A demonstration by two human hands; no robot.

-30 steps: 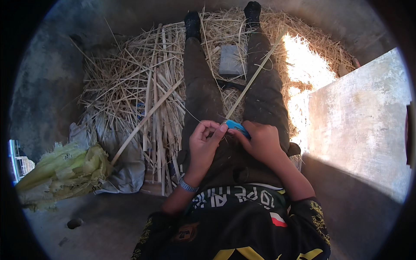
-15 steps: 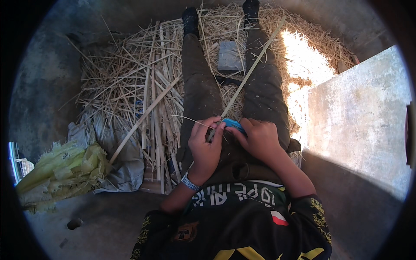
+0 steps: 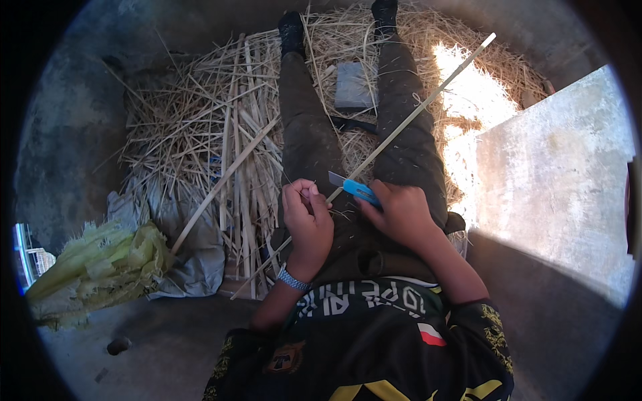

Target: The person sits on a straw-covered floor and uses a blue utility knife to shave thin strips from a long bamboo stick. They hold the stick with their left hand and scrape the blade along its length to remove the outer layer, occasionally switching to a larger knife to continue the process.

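Note:
My right hand (image 3: 401,212) is closed around a blue utility knife (image 3: 361,193), its blade (image 3: 336,178) out and pointing left. Beside it, my left hand (image 3: 309,224) is closed around a long, thin bamboo strip (image 3: 401,128). This strip slants from the lower left, through the left hand, up over my right leg to the upper right. The blade lies at or just over the strip, and whether it touches cannot be made out. My left thumb and fingertip are pinched together above the strip. Fine shavings (image 3: 344,215) lie on my lap below the hands.
Straw-like shavings (image 3: 180,113) cover the floor around my outstretched legs. Long split strips (image 3: 234,154) lie to the left. A grey block (image 3: 356,85) sits between my legs. Torn yellow-green sacking (image 3: 107,257) is at the left, and a low concrete wall (image 3: 555,180) stands at the right.
The bamboo strip has swung its far end to the right and now shows below my left hand too. The knife blade has come into view, and my left hand has shifted slightly left.

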